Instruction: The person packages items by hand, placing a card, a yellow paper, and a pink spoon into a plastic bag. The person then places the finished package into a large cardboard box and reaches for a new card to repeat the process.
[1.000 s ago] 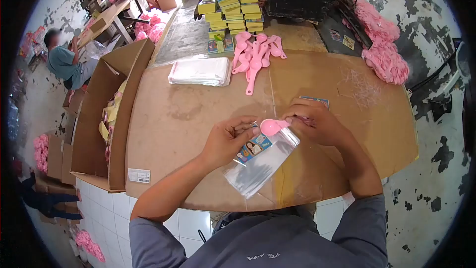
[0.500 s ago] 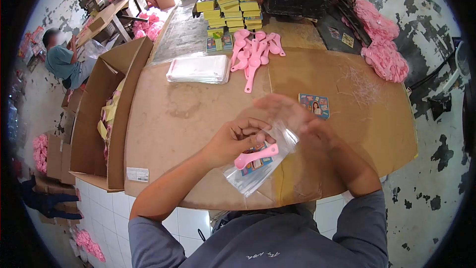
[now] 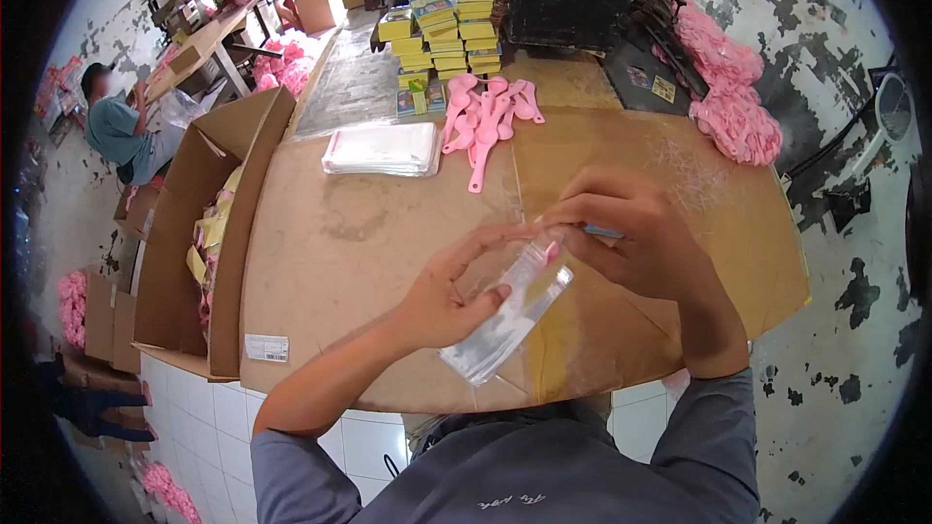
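A clear plastic bag [image 3: 524, 267] hangs tilted between my two hands above the cardboard-covered table. My left hand [image 3: 442, 296] has its fingertips at the bag's upper end and its thumb lower along the side. My right hand [image 3: 631, 233] pinches near the same upper end, fingers bent. A bit of a pink measuring spoon [image 3: 551, 251] shows there by the right fingertips; the rest of it is hidden. Beneath lies more clear plastic [image 3: 495, 344] on the table. A blue edge of a printed card [image 3: 604, 231] peeks out behind my right hand.
Pink measuring spoons [image 3: 481, 136] lie piled beyond my hands, beside a stack of clear bags [image 3: 382, 149]. Stacks of yellow-edged cards [image 3: 442, 34] stand behind. A cardboard box [image 3: 184, 262] is at left, pink bundles [image 3: 733, 107] at far right. Another person [image 3: 121, 126] sits far left.
My right hand has come in to the bag's upper end, beside my left fingertips. The pink spoon, fully visible before over the bag and a card, is now mostly hidden near the right fingers.
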### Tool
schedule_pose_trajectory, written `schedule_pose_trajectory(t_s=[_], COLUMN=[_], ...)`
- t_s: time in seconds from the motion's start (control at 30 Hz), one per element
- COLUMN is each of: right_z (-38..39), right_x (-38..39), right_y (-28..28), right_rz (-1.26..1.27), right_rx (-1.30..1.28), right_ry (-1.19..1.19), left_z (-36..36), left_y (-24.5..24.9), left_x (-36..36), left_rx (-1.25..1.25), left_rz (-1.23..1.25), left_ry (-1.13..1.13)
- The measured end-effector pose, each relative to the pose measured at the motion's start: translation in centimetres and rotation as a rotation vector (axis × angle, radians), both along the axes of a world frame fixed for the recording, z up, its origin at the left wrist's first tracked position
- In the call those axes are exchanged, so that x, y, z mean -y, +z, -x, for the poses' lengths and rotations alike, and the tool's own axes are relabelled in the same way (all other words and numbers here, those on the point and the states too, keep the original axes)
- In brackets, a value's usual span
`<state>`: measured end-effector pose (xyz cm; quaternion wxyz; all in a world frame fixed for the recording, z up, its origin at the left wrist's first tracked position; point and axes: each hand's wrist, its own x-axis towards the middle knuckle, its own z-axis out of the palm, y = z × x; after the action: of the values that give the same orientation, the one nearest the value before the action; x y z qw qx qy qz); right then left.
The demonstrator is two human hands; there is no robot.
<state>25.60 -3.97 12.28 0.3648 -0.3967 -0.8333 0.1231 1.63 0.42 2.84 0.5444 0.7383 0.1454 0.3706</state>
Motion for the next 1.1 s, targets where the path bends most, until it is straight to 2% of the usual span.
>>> schedule_pose_trajectory(t_s=[0.1,0.2,0.3,0.43,0.53,0.63,0.8,0.9,0.93,1.0,1.1], right_z=[1.1,1.6,1.8,2.6,2.8,3.0,3.9,4.3,4.4,4.1,2.3], right_x=[0.0,-0.4,-0.4,-0.6,-1.7,-1.2,-1.3,-1.1,-1.1,-1.6,-3.1], right_y=[-0.2,-0.8,-1.2,-1.9,-3.7,-3.5,-5.2,-6.1,-6.3,-6.4,-5.3], right_rz=[0.058,0.062,0.129,0.149,-0.261,-0.484,-0.574,-0.644,-0.664,-0.550,-0.477], right_rx=[-0.082,-0.113,-0.109,-0.148,-0.121,0.178,0.369,0.472,0.502,0.454,0.283], right_ry=[-0.040,-0.068,-0.055,-0.038,-0.155,-0.148,-0.178,-0.213,-0.229,-0.254,-0.379], left_z=[-0.5,0.2,-0.8,-0.9,-1.0,-0.9,-1.0,-0.6,-0.6,-1.1,-0.5], left_y=[-0.3,-0.4,0.3,-1.0,-0.6,-1.4,-0.2,1.0,0.4,-0.8,0.8], left_x=[0.6,0.6,1.6,0.7,0.7,0.8,1.8,1.7,1.8,1.9,1.6], left_rx=[0.020,-0.026,0.106,0.028,0.023,-0.038,-0.175,-0.421,-0.381,-0.300,-0.464], left_rz=[-0.074,-0.083,0.015,0.125,0.191,0.196,0.065,-0.147,-0.171,-0.221,-0.184], left_ry=[0.059,0.007,0.105,0.181,0.225,0.278,0.346,0.374,0.381,0.390,0.302])
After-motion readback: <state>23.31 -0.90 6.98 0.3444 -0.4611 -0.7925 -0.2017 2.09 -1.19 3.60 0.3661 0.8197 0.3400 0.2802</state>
